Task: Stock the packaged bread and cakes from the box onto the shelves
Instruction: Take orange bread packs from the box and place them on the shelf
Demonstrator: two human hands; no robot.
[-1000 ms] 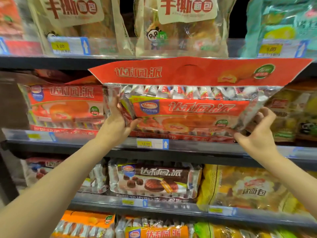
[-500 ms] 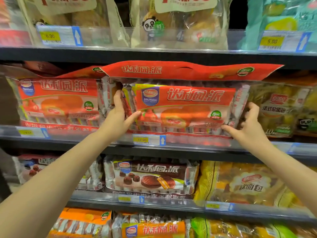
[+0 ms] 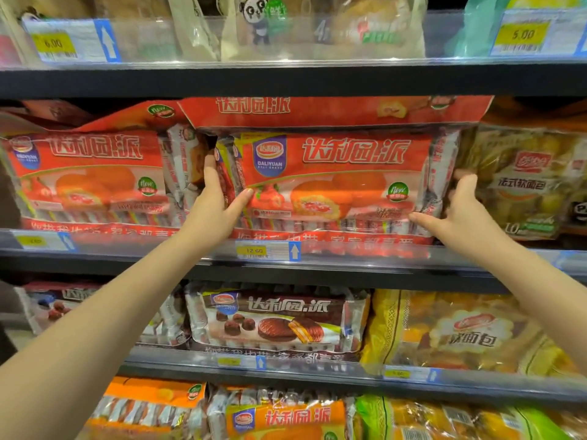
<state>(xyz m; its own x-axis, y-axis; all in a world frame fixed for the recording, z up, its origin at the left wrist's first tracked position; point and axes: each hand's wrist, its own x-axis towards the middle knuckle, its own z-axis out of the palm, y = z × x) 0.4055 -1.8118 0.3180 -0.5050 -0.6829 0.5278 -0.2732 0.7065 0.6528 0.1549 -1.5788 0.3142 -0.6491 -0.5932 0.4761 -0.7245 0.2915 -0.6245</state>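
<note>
On the shelf [image 3: 286, 268], both hands' grips clasp the red cake pack [image 3: 333, 182] by its ends.

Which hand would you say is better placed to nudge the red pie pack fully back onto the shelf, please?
Probably the right hand: it sits at the red pie pack's free end beside the yellow bread bag, thumb low near the front edge. The left hand is wedged between the two packs.

Both hands, left [image 3: 213, 204] and right [image 3: 459, 214], reach forward, fingers gripping.
</note>
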